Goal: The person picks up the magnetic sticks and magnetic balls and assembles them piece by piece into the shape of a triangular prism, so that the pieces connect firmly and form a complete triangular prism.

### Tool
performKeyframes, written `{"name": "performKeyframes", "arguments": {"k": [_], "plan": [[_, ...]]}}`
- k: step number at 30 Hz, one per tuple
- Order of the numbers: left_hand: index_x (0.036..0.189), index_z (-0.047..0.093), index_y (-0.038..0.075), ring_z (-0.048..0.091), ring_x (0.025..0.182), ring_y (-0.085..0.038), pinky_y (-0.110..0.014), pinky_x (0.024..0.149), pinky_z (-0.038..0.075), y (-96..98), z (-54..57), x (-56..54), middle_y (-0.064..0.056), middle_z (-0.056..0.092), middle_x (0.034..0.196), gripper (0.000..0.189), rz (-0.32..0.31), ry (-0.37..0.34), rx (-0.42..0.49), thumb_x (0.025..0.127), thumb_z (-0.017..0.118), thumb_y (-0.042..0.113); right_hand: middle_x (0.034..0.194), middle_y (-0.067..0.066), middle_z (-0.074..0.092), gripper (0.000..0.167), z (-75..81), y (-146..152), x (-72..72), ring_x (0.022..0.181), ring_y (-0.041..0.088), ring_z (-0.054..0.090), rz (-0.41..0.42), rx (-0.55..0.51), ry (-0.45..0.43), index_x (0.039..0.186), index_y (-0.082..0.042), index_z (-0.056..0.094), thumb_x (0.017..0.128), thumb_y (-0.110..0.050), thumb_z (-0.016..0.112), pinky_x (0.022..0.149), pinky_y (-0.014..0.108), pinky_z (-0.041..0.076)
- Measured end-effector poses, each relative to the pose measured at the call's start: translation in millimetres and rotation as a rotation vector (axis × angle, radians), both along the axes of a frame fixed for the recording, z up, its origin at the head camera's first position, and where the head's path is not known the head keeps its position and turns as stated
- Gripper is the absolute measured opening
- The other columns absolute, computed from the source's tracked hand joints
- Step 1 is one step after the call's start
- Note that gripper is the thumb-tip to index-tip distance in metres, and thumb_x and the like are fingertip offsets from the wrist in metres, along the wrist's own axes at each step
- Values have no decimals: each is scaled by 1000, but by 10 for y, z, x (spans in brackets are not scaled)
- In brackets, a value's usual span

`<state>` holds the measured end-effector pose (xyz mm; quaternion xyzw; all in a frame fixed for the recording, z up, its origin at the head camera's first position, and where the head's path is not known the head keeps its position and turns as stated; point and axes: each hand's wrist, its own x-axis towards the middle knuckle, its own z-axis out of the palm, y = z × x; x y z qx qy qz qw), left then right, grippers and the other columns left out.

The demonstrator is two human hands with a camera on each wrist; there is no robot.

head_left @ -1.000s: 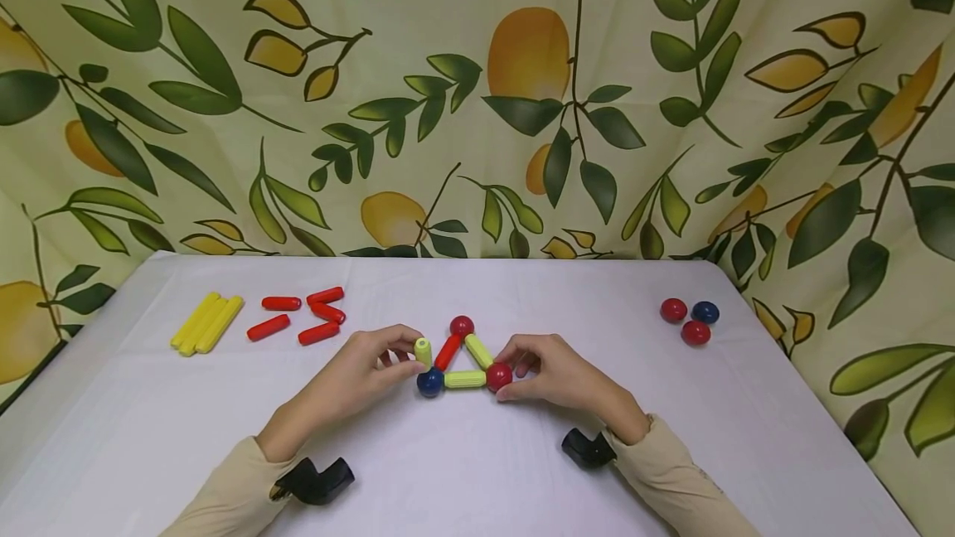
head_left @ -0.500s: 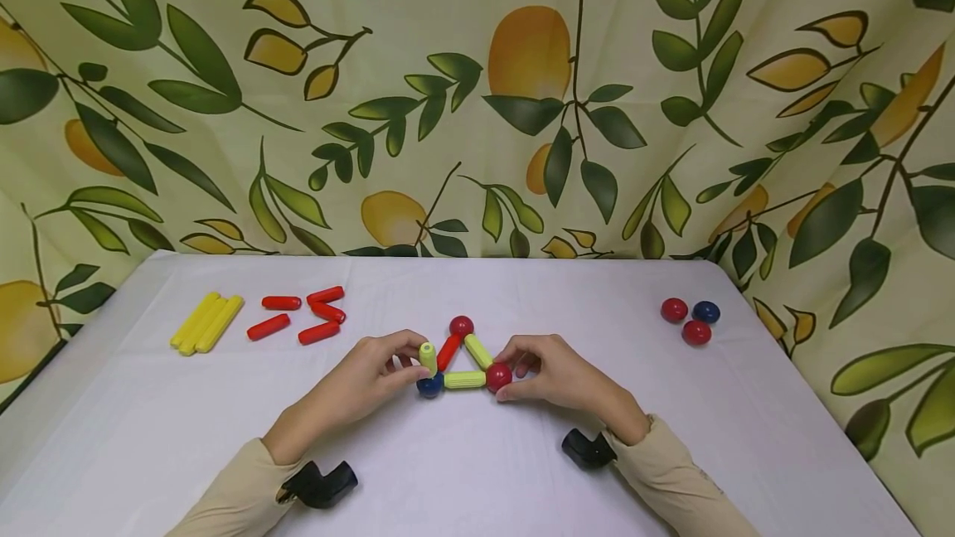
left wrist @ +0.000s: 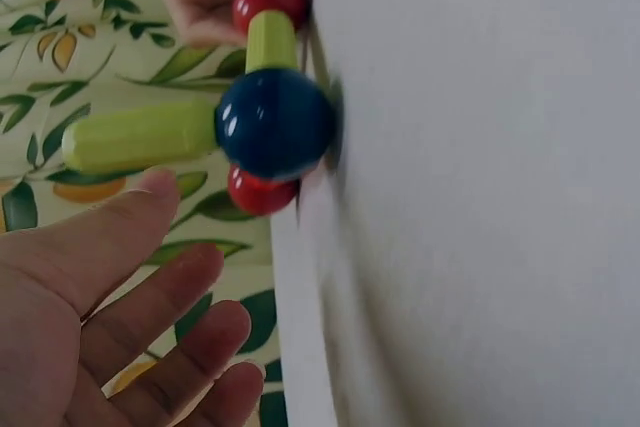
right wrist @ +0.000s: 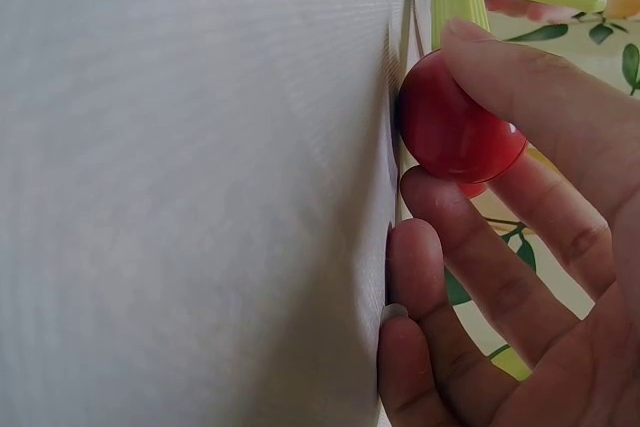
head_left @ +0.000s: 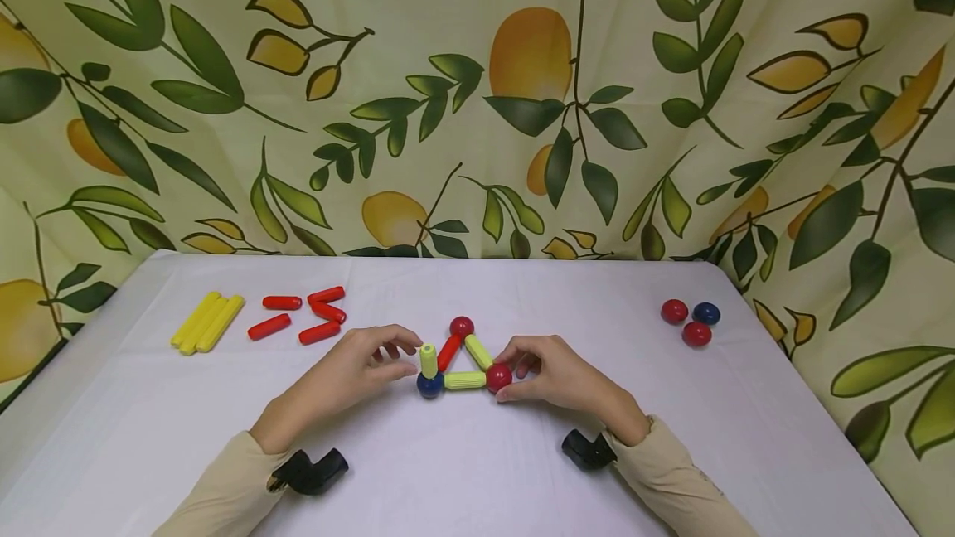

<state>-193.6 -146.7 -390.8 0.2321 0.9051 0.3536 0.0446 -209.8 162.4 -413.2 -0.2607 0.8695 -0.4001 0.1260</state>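
Observation:
A triangle of balls and rods lies mid-table in the head view: a blue ball (head_left: 429,384) at near left, a red ball (head_left: 499,377) at near right and another red ball (head_left: 462,326) at the far corner. Two light green rods and a red rod (head_left: 449,352) join them. From the blue ball a light green rod (head_left: 428,360) stands upright. My left hand (head_left: 373,361) is just left of that rod, fingers apart from it and holding nothing. With thumb and fingers my right hand (right wrist: 540,237) grips the near right red ball.
At the back left lie several yellow rods (head_left: 206,323) side by side and several short red rods (head_left: 282,303). Two red balls and a blue ball (head_left: 705,312) sit at the back right. A patterned cloth (head_left: 418,106) hangs behind the table.
The left hand tilted the light green rod upright onto the blue ball, then let go and drew slightly left. My right hand has stayed on the red ball.

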Motion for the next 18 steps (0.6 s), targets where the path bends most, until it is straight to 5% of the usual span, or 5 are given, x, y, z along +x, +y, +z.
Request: {"name": "performKeyframes", "arguments": {"k": [6,18], "plan": [[115,69,15,60,96,-15,-27,80,52,-146,55,-62,0,72,107,29,66,28,-11,88,76,20,93,-4,69,35,-1,3,2,82,13,59,-1,1,-5,104,-16,70,75,-25,87,72,21,50],[115,70,11,62,96,-19,-30,82,53,-379,67,-162,-5,72,106,29,94,100,-22,87,75,11,94,-5,69,36,7,7,-1,82,13,59,-5,5,-7,105,-16,70,75,-25,88,72,21,50]]}}
